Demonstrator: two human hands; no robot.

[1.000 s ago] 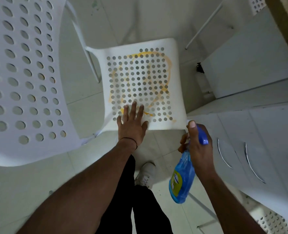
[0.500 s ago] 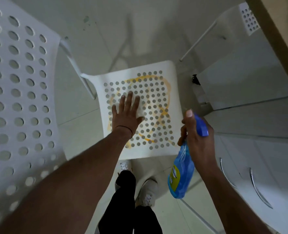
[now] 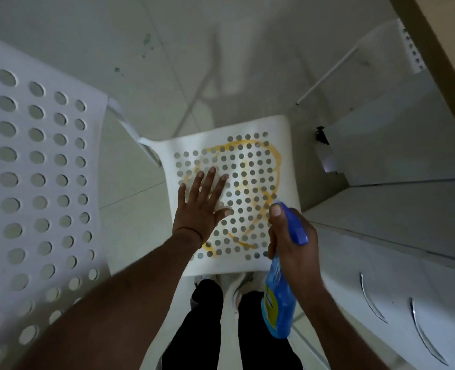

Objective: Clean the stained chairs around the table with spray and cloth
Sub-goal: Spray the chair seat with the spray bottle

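Little of the job looks done, judging by the one seat in full view. At the left a large white perforated plastic chair back (image 3: 34,182) fills the frame. No stain shows on it, but its own seat is cut off, so whether it needs cleaning cannot be told. Next, the left hand (image 3: 201,206) lies flat with fingers spread on the left half of the white perforated plastic chair seat (image 3: 287,134), close to its left edge. A pale patch with no holes showing beside the fingers may be a white cloth (image 3: 222,197), though white on white makes that hard to confirm. The looping yellow stain (image 3: 276,158) runs from the seat's far edge round to its near edge, bright and mostly unbroken, fainter only beside the fingers, so the wiping seems barely begun. Over the seat's near right corner the right hand (image 3: 293,241) curls round the neck of the translucent blue plastic spray bottle (image 3: 277,303), whose body hangs downward. The hand hides the trigger, and whether the seat is wet cannot be made out. Further right are white drawer fronts (image 3: 397,276) with curved metal handles (image 3: 369,300). At the upper right a second perforated white chair (image 3: 411,46) beside a tan table edge (image 3: 437,57) is mostly cut off, its condition unknown
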